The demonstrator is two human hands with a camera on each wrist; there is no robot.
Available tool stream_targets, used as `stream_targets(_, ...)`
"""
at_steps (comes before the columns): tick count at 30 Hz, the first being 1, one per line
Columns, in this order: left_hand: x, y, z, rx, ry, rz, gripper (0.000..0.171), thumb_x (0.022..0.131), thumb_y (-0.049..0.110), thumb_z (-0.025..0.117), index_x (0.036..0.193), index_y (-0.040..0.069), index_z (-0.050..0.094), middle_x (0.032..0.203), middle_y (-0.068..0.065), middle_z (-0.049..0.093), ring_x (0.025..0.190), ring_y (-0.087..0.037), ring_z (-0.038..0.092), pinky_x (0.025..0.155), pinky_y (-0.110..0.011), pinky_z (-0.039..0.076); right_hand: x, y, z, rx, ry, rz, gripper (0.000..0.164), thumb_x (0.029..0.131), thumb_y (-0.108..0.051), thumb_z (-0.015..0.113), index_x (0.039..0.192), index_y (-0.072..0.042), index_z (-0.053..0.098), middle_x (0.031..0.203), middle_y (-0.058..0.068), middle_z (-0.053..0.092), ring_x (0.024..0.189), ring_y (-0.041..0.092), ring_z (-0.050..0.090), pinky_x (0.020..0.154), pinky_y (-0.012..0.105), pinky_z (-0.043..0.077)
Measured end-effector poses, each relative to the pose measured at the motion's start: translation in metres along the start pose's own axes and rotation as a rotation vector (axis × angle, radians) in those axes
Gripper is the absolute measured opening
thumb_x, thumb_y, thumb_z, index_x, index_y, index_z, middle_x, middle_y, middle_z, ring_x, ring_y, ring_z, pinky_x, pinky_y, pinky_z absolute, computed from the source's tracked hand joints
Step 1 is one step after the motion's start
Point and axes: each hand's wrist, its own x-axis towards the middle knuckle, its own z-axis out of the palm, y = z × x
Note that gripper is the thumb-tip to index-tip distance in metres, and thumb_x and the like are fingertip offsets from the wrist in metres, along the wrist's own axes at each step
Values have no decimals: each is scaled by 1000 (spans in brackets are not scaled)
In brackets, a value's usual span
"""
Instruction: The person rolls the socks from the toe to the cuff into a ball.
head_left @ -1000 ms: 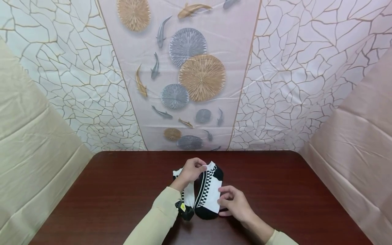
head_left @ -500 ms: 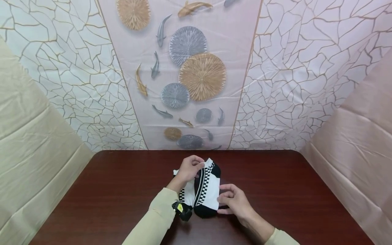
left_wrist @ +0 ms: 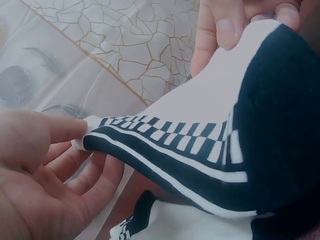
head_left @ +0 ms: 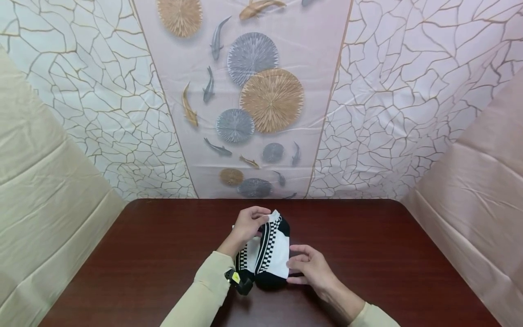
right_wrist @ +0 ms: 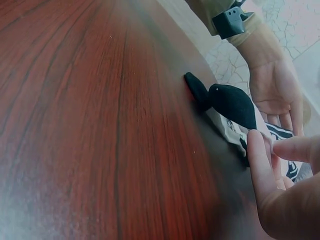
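A white ankle sock with black heel and toe and a checkered stripe is held raised at a tilt above the table. My left hand pinches its cuff between thumb and fingers, as the left wrist view shows. At its other long edge, near the toe, my right hand pinches the fabric with thumb and fingers. A matching second sock lies on the table to the left, partly covered by the held sock and my left arm. In the right wrist view both black toes show, the held sock's toe above the other's.
The dark red-brown wooden table has rounded far corners. Behind it hangs a patterned cloth, and beige cloth slopes along both sides. A small black device sits on my left wrist.
Both hands have shifted slightly left with the held sock. It now overlaps more of the second sock, and the gap between the two has closed.
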Motion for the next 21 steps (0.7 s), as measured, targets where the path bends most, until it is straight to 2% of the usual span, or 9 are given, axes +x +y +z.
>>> stream_targets(15,-4,-7,-21,-24,28,-10,27,100,3,57,124,4,69,116,-11,69,92,-19,65,59,-31,54,5,-3,12,11,-46,2,50,91,2,65,136,11,46,94,14,66,83,29,70,71,46,59)
stream_targets(21,-5,-13,-28,-70,34,-16,31,99,-1,55,127,3,67,118,-13,70,89,-19,66,57,-29,53,6,-4,18,3,-63,-2,50,92,2,64,137,10,47,95,15,66,83,28,70,70,46,59)
